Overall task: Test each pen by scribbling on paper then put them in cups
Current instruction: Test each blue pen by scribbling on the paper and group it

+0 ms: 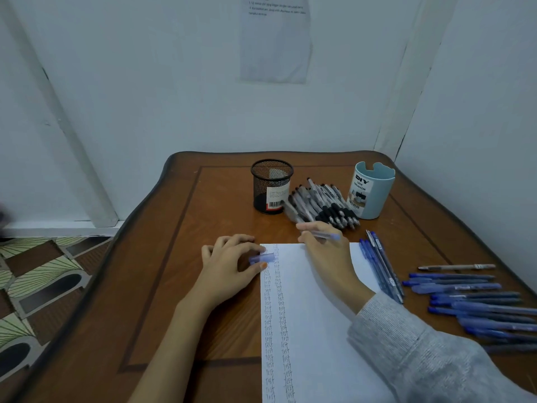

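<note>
Seen from the head camera, the right hand [328, 257] grips a slim, translucent blue pen [328, 235] above the far edge of the paper [313, 315] on the table [174, 286]. The pen's long axis runs nearly left to right, its blue end jutting rightward. The left hand [226, 263] pinches a blue cap [261, 258], also crosswise, at the paper's far-left corner.

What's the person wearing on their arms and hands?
A grey ribbed knit sleeve runs down to the right hand, which is bare. The left forearm and left hand are unsleeved, its thumbnail looks orange. No rings or watch show.
</note>
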